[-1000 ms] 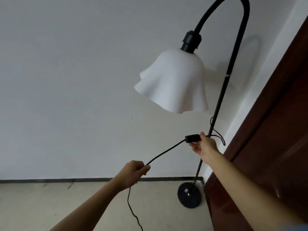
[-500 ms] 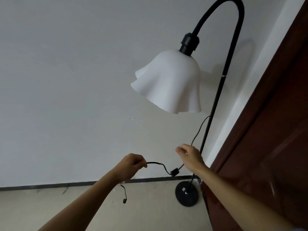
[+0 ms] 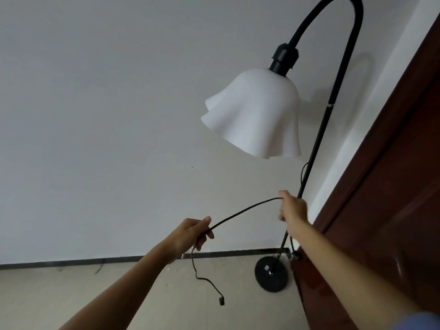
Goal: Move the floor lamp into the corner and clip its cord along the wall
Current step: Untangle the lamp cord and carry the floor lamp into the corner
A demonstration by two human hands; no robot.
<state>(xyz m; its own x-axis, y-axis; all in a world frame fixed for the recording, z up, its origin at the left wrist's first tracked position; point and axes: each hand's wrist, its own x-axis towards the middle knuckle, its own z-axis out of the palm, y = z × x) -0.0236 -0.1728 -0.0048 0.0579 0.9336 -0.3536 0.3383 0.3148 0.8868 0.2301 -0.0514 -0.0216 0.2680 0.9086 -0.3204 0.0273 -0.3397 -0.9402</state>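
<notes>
Left hand point(image 3: 190, 234) is closed on the cord point(image 3: 245, 209), thumb on top, fingers curled under. Right hand point(image 3: 291, 208) has the cord running into it at the thumb side; seen from the back, so whether the fingers pinch it or just guide it cannot be told.

Change vs half a second ago: the right hand was then open and off the cord, and the stretch between the hands sagged with the inline switch dangling low. Now the right hand has re-taken the cord higher up, and the span between the hands runs as a shallow arc, nearly taut. A second ago the right hand held the switch itself; the switch is not visible now, likely behind the right hand or forearm.

Below the left hand the free tail hangs down, plug end point(image 3: 221, 301) low, near or on the floor point(image 3: 95, 298).

Floor lamp point(image 3: 312, 153) stands on its base point(image 3: 271, 273) in the corner between the white wall point(image 3: 107, 115) and the dark wooden door point(image 3: 392, 186), shade point(image 3: 254, 115) facing the room.

Read: lamp placement looks done. The person is feeding the cord hand over hand to find the slack. No clip visible anywhere, cord not yet against the wall. Clipping step not started.
</notes>
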